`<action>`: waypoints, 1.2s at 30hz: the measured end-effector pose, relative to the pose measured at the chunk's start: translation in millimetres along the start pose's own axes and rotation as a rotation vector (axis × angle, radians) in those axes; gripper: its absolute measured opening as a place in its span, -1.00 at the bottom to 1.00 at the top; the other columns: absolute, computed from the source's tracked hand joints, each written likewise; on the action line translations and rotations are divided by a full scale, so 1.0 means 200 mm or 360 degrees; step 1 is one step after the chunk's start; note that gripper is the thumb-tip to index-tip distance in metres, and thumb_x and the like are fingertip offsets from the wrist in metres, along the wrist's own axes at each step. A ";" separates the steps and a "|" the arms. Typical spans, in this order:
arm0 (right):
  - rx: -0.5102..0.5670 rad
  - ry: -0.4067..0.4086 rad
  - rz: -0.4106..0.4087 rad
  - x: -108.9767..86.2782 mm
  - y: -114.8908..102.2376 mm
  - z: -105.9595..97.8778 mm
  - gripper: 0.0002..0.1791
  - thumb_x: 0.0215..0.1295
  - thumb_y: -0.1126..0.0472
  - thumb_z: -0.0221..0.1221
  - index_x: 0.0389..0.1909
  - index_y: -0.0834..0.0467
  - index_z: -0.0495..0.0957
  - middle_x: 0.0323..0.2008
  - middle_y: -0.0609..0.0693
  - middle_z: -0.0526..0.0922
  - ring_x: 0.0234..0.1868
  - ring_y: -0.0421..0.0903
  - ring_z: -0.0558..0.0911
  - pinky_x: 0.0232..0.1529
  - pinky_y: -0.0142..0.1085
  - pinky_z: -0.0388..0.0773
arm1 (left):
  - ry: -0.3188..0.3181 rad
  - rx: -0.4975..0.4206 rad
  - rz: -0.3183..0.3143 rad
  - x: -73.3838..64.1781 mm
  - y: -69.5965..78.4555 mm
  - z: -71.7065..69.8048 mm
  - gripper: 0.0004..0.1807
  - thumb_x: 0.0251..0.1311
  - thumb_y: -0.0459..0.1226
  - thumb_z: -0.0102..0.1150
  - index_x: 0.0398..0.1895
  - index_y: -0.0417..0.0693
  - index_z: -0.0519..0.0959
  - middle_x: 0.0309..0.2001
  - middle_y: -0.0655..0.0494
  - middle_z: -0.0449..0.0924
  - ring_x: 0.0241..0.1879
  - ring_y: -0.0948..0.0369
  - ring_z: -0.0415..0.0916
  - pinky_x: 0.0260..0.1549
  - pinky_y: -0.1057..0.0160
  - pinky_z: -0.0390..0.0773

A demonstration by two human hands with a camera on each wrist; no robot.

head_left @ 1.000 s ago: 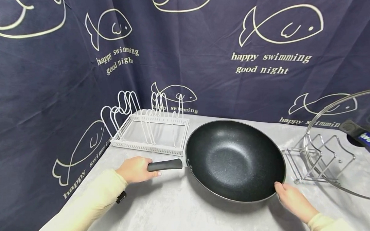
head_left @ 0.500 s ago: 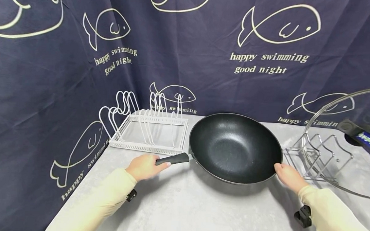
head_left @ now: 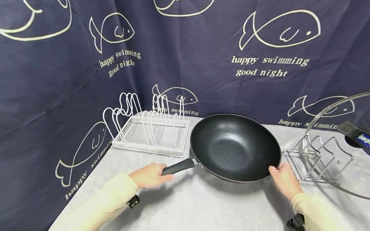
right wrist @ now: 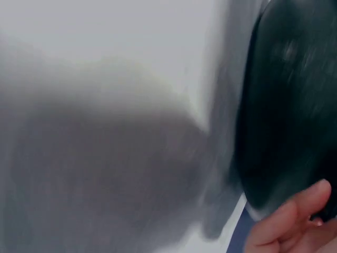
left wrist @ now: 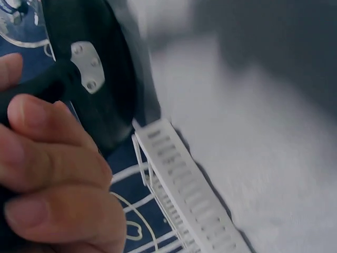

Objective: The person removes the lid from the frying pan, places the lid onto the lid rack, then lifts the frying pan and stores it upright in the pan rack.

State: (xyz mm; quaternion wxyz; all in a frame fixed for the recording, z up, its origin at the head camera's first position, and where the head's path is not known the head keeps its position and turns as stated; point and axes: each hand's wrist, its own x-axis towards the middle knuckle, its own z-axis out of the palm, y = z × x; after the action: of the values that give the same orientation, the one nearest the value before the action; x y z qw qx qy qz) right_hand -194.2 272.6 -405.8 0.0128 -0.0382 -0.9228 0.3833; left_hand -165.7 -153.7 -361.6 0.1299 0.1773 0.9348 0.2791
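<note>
A black wok (head_left: 232, 147) is held over the grey table in the head view, its inside facing me. My left hand (head_left: 150, 175) grips the wok's black handle (head_left: 179, 166). At the wok's right side, my right hand (head_left: 285, 180) holds the rim, with the thumb on the inner edge. In the left wrist view, curled fingers (left wrist: 58, 174) wrap the handle near its riveted metal bracket (left wrist: 89, 66). The right wrist view shows the wok's dark outside (right wrist: 284, 105) and my fingers (right wrist: 295, 221) at its edge, partly cut off by the frame.
Left of the wok stands a white rack (head_left: 147, 148) with upright loops. At right, a metal wire rack (head_left: 314, 179) holds a glass lid upright, with a black lid handle (head_left: 369, 140). A dark blue fish-print curtain (head_left: 205, 45) hangs behind the table.
The wok's near edge has come up and back, and its handle has swung rightward. My left hand has moved right with the handle; my right hand has moved inward and away from me.
</note>
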 end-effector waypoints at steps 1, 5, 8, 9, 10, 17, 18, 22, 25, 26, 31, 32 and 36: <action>0.0031 -0.0052 0.0026 -0.02 -0.01 0.00 -0.69 0.36 0.11 -0.13 -0.53 0.21 0.22 -0.70 -0.04 0.31 -0.68 -0.10 0.40 -0.61 -0.26 0.39 | -0.0029 -0.0045 0.0025 0.00 0.00 0.01 -0.73 0.19 -0.09 0.15 -0.51 -0.04 0.39 -0.71 0.27 0.32 -0.73 0.34 0.26 -0.70 0.33 0.29; 0.0167 -0.0267 0.0133 -0.09 -0.05 0.01 -0.62 0.41 0.03 -0.08 -0.55 0.17 0.23 -0.74 -0.08 0.29 -0.75 -0.17 0.36 -0.67 -0.32 0.39 | -0.0111 -0.0120 0.0070 0.00 0.02 0.02 -0.77 0.14 -0.17 0.19 -0.49 -0.05 0.39 -0.69 0.29 0.33 -0.72 0.35 0.24 -0.69 0.37 0.27; 0.0294 -0.0344 0.0138 -0.12 -0.06 0.01 -0.58 0.45 0.01 -0.07 -0.59 0.15 0.21 -0.73 -0.09 0.25 -0.73 -0.20 0.29 -0.66 -0.36 0.33 | -0.0141 -0.0115 0.0088 0.00 0.02 0.02 -0.80 0.13 -0.20 0.21 -0.47 -0.07 0.40 -0.67 0.28 0.37 -0.69 0.35 0.26 -0.63 0.36 0.29; 0.0328 -0.0357 0.0117 -0.13 -0.06 0.01 -0.58 0.46 0.02 -0.08 -0.58 0.14 0.20 -0.74 -0.09 0.23 -0.73 -0.21 0.26 -0.67 -0.36 0.30 | -0.0153 -0.0113 0.0089 0.00 0.03 0.02 -0.80 0.13 -0.20 0.20 -0.47 -0.07 0.40 -0.67 0.28 0.37 -0.68 0.35 0.27 -0.62 0.36 0.30; 0.0350 -0.0358 0.0092 -0.13 -0.06 0.01 -0.58 0.47 0.03 -0.09 -0.59 0.15 0.20 -0.73 -0.09 0.23 -0.73 -0.21 0.26 -0.66 -0.37 0.29 | -0.0168 -0.0116 0.0090 0.00 0.03 0.02 -0.80 0.13 -0.20 0.20 -0.47 -0.07 0.40 -0.67 0.28 0.37 -0.68 0.35 0.27 -0.62 0.36 0.30; 0.0445 -0.0316 0.0032 -0.07 -0.01 0.00 -0.61 0.51 0.09 -0.17 -0.53 0.18 0.20 -0.67 -0.07 0.26 -0.70 -0.23 0.25 -0.65 -0.39 0.29 | -0.0286 -0.0242 0.0073 0.00 0.10 0.05 -0.77 0.13 -0.18 0.21 -0.50 -0.08 0.39 -0.68 0.26 0.34 -0.68 0.35 0.29 -0.61 0.39 0.30; 0.0441 -0.0306 0.0035 -0.06 0.00 0.00 -0.61 0.51 0.08 -0.17 -0.53 0.18 0.20 -0.67 -0.07 0.27 -0.69 -0.23 0.26 -0.65 -0.39 0.30 | -0.0290 -0.0267 0.0062 0.00 0.11 0.06 -0.76 0.13 -0.18 0.21 -0.50 -0.08 0.39 -0.69 0.26 0.35 -0.68 0.35 0.29 -0.61 0.38 0.30; 0.0463 -0.0263 0.0039 -0.01 0.01 -0.01 -0.61 0.50 0.08 -0.18 -0.55 0.17 0.18 -0.70 -0.08 0.26 -0.71 -0.23 0.26 -0.66 -0.39 0.29 | -0.0290 -0.0340 0.0029 0.01 0.16 0.11 -0.76 0.12 -0.17 0.21 -0.52 -0.07 0.39 -0.71 0.24 0.36 -0.69 0.34 0.32 -0.62 0.37 0.31; 0.0475 -0.0252 0.0053 -0.01 0.00 0.00 -0.60 0.49 0.07 -0.16 -0.58 0.14 0.21 -0.72 -0.10 0.25 -0.73 -0.24 0.26 -0.67 -0.39 0.30 | -0.0272 -0.0361 0.0008 0.01 0.18 0.13 -0.75 0.12 -0.17 0.21 -0.53 -0.07 0.38 -0.72 0.23 0.37 -0.70 0.33 0.33 -0.63 0.37 0.32; 0.0477 -0.0250 0.0061 -0.02 -0.01 0.00 -0.60 0.48 0.08 -0.14 -0.59 0.14 0.23 -0.72 -0.11 0.26 -0.73 -0.24 0.27 -0.67 -0.39 0.30 | -0.0261 -0.0361 0.0000 0.00 0.18 0.14 -0.75 0.12 -0.17 0.21 -0.53 -0.07 0.37 -0.73 0.23 0.37 -0.71 0.33 0.33 -0.64 0.37 0.33; 0.0491 -0.0293 0.0076 -0.07 -0.04 0.04 -0.62 0.46 0.07 -0.07 -0.55 0.18 0.30 -0.70 -0.10 0.27 -0.70 -0.21 0.29 -0.63 -0.37 0.32 | -0.0222 -0.0372 -0.0003 0.00 0.21 0.16 -0.74 0.11 -0.18 0.23 -0.54 -0.07 0.37 -0.72 0.25 0.32 -0.72 0.34 0.29 -0.67 0.38 0.30; 0.0490 -0.0298 0.0069 -0.08 -0.05 0.05 -0.63 0.45 0.07 -0.05 -0.52 0.21 0.32 -0.69 -0.10 0.27 -0.69 -0.21 0.29 -0.62 -0.37 0.32 | -0.0226 -0.0392 -0.0007 0.00 0.22 0.17 -0.74 0.11 -0.18 0.23 -0.55 -0.07 0.36 -0.72 0.24 0.32 -0.73 0.34 0.28 -0.68 0.38 0.29; 0.0372 -0.0281 -0.0011 -0.11 -0.07 0.08 -0.68 0.41 0.08 0.03 -0.37 0.29 0.36 -0.65 -0.07 0.30 -0.67 -0.19 0.34 -0.60 -0.35 0.36 | -0.0226 -0.0451 -0.0021 0.00 0.26 0.20 -0.72 0.11 -0.19 0.23 -0.56 -0.06 0.35 -0.73 0.25 0.29 -0.77 0.34 0.23 -0.74 0.39 0.23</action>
State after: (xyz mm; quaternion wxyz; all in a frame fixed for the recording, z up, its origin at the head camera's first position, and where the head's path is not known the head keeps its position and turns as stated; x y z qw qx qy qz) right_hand -173.9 250.7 -406.9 -0.0629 0.0005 -0.8695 0.4900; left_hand -139.2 -93.8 -364.8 0.2210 0.1703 0.8757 0.3940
